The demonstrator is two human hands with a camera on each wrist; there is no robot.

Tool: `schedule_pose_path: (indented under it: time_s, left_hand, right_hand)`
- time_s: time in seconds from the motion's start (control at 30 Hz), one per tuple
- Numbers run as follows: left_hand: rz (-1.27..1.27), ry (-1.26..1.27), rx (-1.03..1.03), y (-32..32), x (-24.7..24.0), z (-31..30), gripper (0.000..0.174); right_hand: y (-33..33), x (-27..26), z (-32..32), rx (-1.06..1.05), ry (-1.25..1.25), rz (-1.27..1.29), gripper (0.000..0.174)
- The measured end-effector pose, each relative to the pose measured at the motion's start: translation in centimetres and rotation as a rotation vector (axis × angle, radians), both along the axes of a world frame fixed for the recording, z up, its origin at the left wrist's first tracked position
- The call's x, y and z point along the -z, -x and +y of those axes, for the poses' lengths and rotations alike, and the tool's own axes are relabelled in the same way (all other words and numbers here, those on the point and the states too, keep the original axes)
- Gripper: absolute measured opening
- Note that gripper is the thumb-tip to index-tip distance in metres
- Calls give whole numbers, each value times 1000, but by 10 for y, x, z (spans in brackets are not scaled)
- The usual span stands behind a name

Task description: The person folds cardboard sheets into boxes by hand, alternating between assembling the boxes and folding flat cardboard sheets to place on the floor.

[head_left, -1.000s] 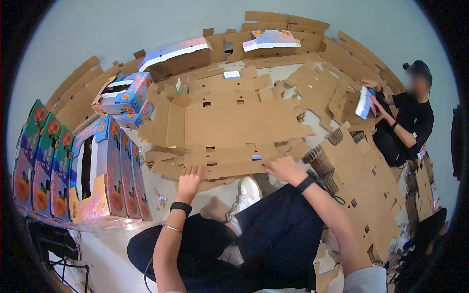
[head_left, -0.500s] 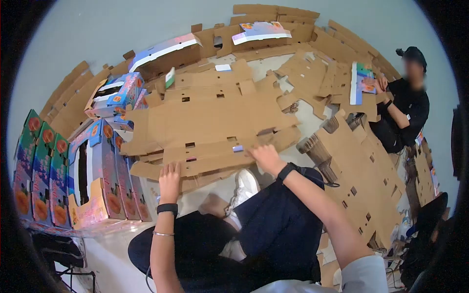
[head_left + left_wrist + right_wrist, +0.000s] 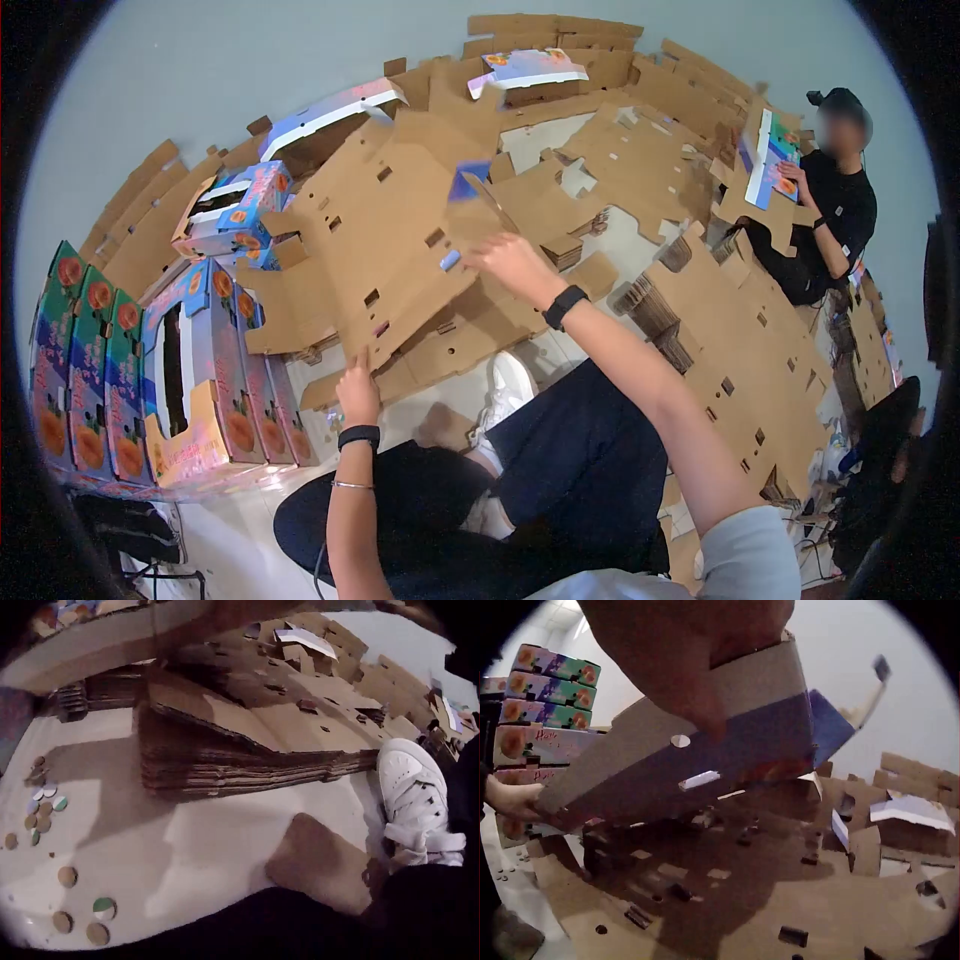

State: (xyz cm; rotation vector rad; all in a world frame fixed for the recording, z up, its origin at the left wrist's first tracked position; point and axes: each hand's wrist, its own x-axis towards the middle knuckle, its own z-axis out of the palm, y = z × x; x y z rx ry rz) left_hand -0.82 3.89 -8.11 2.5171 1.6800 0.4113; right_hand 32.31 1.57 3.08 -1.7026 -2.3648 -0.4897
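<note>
Cardboard sheet [image 3: 375, 225] tilts above a flattened cardboard stack [image 3: 255, 774].
Right hand's [image 3: 515, 268] grip clamps its near edge, toward the right; left hand's [image 3: 357, 392] grip pinches its near-left corner.

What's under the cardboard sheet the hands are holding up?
Under the sheet lies a stack of flat cardboard pieces on the floor. Layered edges and holes in the top piece show. The faces of the layers below are covered and cannot be seen.
</note>
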Motion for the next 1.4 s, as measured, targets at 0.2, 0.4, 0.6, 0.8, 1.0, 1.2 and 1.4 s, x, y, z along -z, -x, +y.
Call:
schedule_pose_path:
  time_s: [0.2,0.4,0.6,0.8,1.0,1.2,1.4]
  left_hand:
    - [68,36,14,-2,10,12,53]
    - [67,-75,154,-37,-3,15,38]
    - [59,-108,197,-57,0,8,40]
    - [-16,-102,248,-53,3,11,49]
    - [146,-48,277,-63,42,7,53]
    - [174,122,226,-22,40,9,87]
    - [233,191,116,-19,34,18,94]
  right_hand:
    - [-24,56,-27,74,122,169,37]
    - [-53,37,-54,253,217,97,47]
    - [-70,55,-59,280,162,184,41]
    - [-60,39,-65,278,17,257,34]
    - [-88,103,-69,482,383,-28,34]
    - [-66,172,-59,461,574,146,68]
    - [-72,151,-45,369,494,-78,102]
